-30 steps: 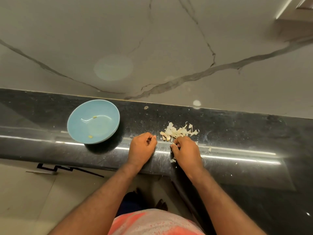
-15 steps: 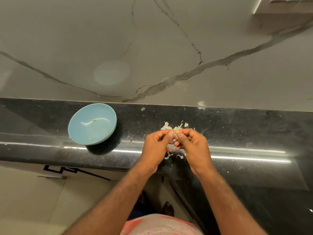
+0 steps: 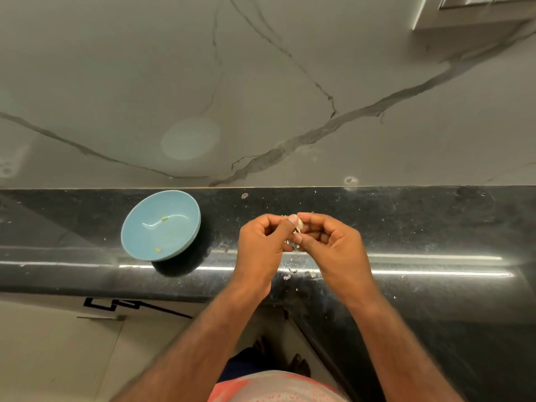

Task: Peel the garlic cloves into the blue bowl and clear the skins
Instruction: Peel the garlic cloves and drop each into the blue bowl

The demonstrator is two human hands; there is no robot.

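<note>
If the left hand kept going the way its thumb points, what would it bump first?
The left hand pinches the garlic clove, so that likely comes first; the right hand sits just behind it.

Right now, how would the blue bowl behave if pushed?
The shallow round blue bowl holds only scraps, so probably light. On the glossy black counter it would likely slide, not tip. It sits near the front edge, so may fall.

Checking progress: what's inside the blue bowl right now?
The blue bowl holds two small yellowish bits, one near its middle, one near its front rim, plus a thin pale streak. No whole clove shows; nothing covers its inside.
</note>
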